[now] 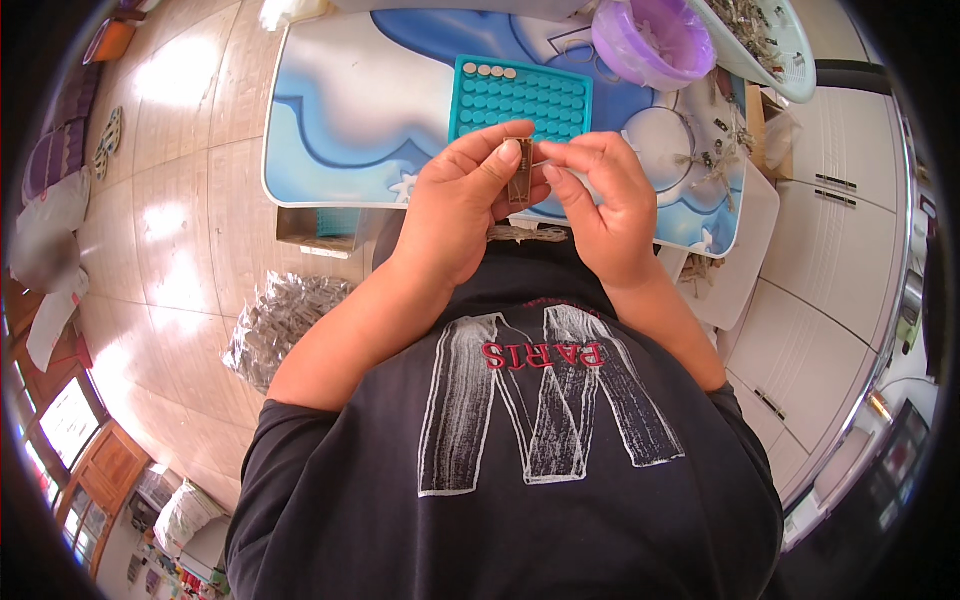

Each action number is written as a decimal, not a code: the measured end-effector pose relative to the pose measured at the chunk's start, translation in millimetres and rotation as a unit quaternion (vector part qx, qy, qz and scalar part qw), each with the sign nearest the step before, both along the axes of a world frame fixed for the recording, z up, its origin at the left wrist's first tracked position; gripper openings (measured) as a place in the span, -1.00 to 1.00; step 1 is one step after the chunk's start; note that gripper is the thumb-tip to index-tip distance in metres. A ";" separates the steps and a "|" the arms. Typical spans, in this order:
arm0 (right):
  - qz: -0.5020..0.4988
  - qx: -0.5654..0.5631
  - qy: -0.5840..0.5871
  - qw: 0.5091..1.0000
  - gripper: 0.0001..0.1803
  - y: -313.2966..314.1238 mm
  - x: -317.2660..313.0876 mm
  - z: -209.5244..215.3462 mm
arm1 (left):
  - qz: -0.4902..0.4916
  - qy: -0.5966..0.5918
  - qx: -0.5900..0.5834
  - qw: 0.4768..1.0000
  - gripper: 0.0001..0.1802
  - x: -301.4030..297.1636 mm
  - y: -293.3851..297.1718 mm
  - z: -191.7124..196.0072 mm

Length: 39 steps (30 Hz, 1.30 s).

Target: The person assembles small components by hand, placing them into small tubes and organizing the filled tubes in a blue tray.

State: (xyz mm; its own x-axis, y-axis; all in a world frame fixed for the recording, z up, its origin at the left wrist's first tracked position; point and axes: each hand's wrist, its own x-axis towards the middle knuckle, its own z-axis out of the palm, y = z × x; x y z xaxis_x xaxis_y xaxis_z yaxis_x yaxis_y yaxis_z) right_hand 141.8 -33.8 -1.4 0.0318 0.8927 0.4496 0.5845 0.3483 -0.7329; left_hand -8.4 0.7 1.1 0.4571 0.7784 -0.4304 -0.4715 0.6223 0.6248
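1. head view: from where i stand, the left hand (450, 195) has a small brown strip (519, 185) pinched, its thumb pressed over the strip's far end.
2. the strip is held up above the surface (350, 125), close to the middle of its near edge; its long axis runs roughly from near edge to far edge.
3. the right hand (612, 195) is just to the strip's right, thumb and forefinger narrowly apart; i can't tell whether they touch the strip or grip anything tiny. the left is the nearer hand, being on it.
4. straight beyond both hands, toward the far edge, lies a teal tray (540, 73), four pale discs (497, 72) at its far left corner.
5. at the surface's far right corner stands a purple basin (640, 72), with a pale green basket (800, 62) beside it.
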 end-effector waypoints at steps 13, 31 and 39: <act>0.039 -0.059 -0.015 0.997 -0.92 25.0 -0.9 1.1 | -0.063 0.003 -0.013 0.998 -0.70 -13.8 7.7 -5.8; -0.019 -0.018 -0.106 0.994 -0.87 77.8 -9.9 -19.0 | 0.029 -0.002 -0.050 0.998 -0.69 -38.6 36.9 -24.7; 0.062 0.048 -0.122 0.989 -0.87 68.4 -32.0 -12.3 | 0.025 -0.017 -0.060 0.998 -0.71 -38.2 37.0 -27.0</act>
State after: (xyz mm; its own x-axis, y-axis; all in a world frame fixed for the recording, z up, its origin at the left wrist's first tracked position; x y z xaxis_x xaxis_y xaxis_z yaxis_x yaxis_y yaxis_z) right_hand 109.8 34.6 -13.7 -0.1946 0.8363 0.5127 0.6883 0.4888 -0.5360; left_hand -46.6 37.7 -25.9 0.4349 0.7444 -0.5067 -0.5241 0.6668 0.5297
